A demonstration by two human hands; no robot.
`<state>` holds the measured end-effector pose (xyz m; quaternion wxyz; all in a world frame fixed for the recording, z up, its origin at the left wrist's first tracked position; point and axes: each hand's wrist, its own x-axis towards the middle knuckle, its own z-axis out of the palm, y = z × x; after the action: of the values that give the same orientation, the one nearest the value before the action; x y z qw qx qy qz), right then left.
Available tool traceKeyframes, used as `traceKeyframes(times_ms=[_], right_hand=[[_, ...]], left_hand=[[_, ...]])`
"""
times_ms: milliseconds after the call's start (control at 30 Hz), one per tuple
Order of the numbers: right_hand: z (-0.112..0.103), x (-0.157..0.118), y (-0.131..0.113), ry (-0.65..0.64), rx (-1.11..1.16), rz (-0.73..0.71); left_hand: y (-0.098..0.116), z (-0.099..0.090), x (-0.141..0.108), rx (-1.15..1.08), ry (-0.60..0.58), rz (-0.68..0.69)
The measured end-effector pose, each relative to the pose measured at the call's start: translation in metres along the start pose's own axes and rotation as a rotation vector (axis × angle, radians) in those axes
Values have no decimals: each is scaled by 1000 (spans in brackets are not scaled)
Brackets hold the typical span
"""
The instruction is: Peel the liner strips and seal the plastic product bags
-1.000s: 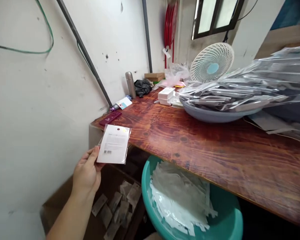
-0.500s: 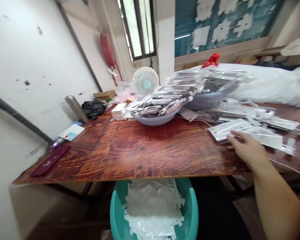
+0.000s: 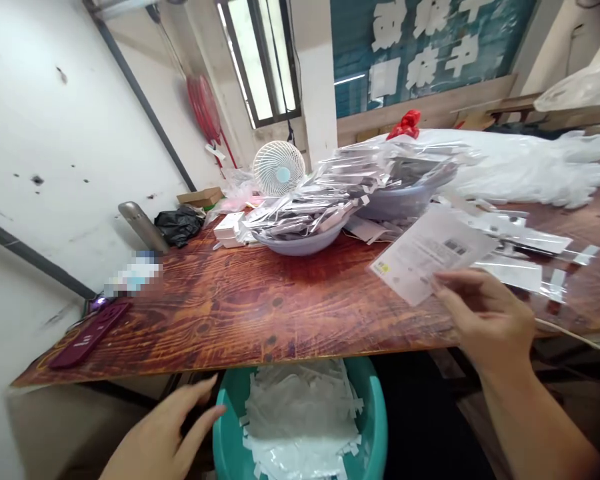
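Observation:
Pinched in my right hand (image 3: 490, 320) is a flat clear plastic packet (image 3: 430, 250) with a printed card showing a barcode and a small yellow mark; it is raised and tilted above the right part of the table. My left hand (image 3: 167, 433) holds nothing, thumb and fingers apart, at the left rim of a teal tub (image 3: 377, 413). White flat pieces (image 3: 303, 413) with small tabs fill that tub, which stands below the table's front edge. More clear packets (image 3: 515, 270) lie on the table behind my right hand.
On the wooden table (image 3: 220, 300), a lavender basin (image 3: 305, 245) is heaped with packets, with a second basin (image 3: 395, 200) behind it. A white fan (image 3: 279, 168), a metal flask (image 3: 143, 225), a black bag (image 3: 180, 225) and a maroon phone case (image 3: 87, 337) are also there. A cable (image 3: 575, 333) runs at right.
My right hand has lifted a packet off the pile on the right and tilted it up. My left hand has come into view at lower left. The view has shifted slightly.

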<state>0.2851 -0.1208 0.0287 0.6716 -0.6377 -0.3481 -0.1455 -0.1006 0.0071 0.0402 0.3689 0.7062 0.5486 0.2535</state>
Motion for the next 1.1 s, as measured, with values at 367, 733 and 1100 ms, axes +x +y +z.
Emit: traceKeyframes(times_ms=[367, 733, 1100], right_hand=[[39, -47, -41, -979, 217, -102], [86, -33, -51, -865, -346, -654], [135, 2, -14, -1255, -336, -464]], left_hand=[[112, 114, 43, -891, -347, 127], [95, 144, 70, -916, -122, 110], [93, 178, 125, -990, -4, -232]])
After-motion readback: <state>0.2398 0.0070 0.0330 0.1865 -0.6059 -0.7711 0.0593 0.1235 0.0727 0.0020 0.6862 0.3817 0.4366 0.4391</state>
